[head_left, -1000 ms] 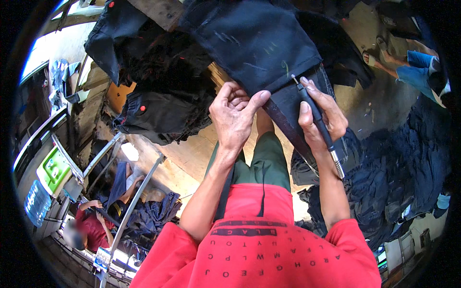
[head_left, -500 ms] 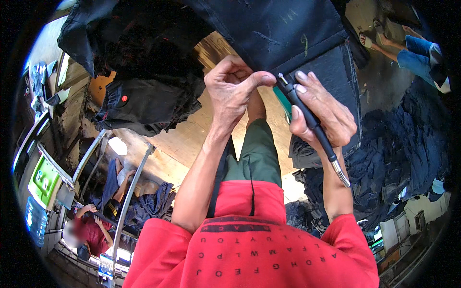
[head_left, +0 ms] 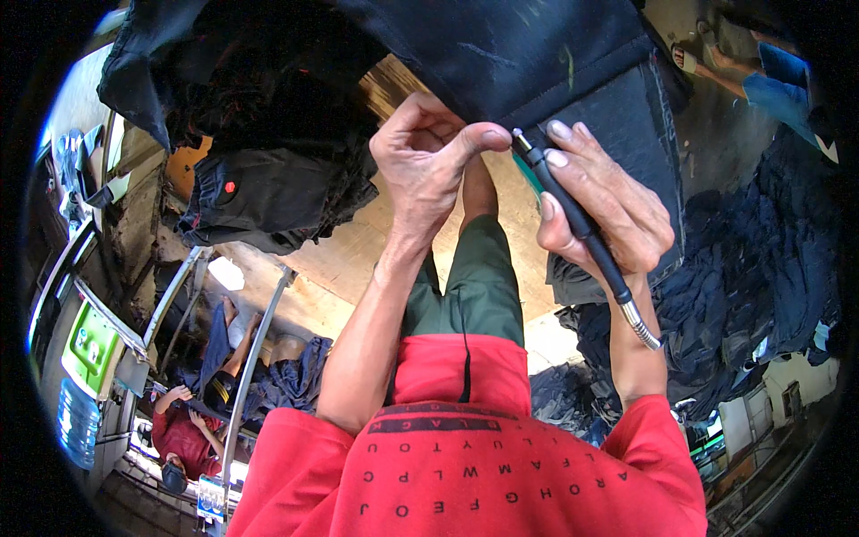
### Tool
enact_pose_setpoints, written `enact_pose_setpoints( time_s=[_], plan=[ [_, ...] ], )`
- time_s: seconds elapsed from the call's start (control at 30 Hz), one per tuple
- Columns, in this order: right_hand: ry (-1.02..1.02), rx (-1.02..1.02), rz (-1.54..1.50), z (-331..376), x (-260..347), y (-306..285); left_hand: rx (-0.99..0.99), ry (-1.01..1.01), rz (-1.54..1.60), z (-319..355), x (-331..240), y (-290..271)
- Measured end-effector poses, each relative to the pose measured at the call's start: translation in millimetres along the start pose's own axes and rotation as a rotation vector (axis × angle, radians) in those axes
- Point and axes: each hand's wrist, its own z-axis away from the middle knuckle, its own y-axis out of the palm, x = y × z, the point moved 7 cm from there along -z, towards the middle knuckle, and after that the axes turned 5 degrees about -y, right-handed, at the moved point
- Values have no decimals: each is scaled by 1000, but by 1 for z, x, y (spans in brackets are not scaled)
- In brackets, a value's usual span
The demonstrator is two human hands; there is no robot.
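Note:
My right hand (head_left: 613,197) is wrapped round a black pen-shaped handpiece (head_left: 577,210). It has a narrow silver tip at the top and a springy metal sleeve at its lower end. That tip is close beside the thumb of my left hand (head_left: 425,152); I cannot tell whether they touch. My left fingers are curled in a pinch at the edge of a dark blue-black cloth piece (head_left: 501,54), which has a seam and pale chalk-like marks. What lies between finger and thumb is hidden. A teal-green strip (head_left: 526,174) shows between the hands.
Black garments (head_left: 264,188), one with a small red tag, are stacked to the left. A dark heap of clothes (head_left: 743,251) fills the right. Metal rails (head_left: 259,349), a green tray (head_left: 89,345) and a seated co-worker (head_left: 188,434) are at lower left. Another person's legs (head_left: 774,98) are upper right.
Both hands keep nearly the same pose. The handpiece tip has shifted slightly left and up, nearer my left thumb. At lower left, the co-worker's arms have shifted.

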Motion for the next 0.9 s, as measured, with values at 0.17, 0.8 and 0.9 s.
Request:
enact_pose_setpoints(
  time_s=[0.17, 0.8, 0.9],
  plan=[
    [6, -20, 13, 2, -2, -2, 9, -1, 54, 1, -1, 2],
    [55, -73, 65, 6, -8, -8, 28, 36, 62, 1, 0, 2],
    [72, -78, 85, 8, -9, -9, 36, 13, 65, 2, 3, 3]
  ],
)
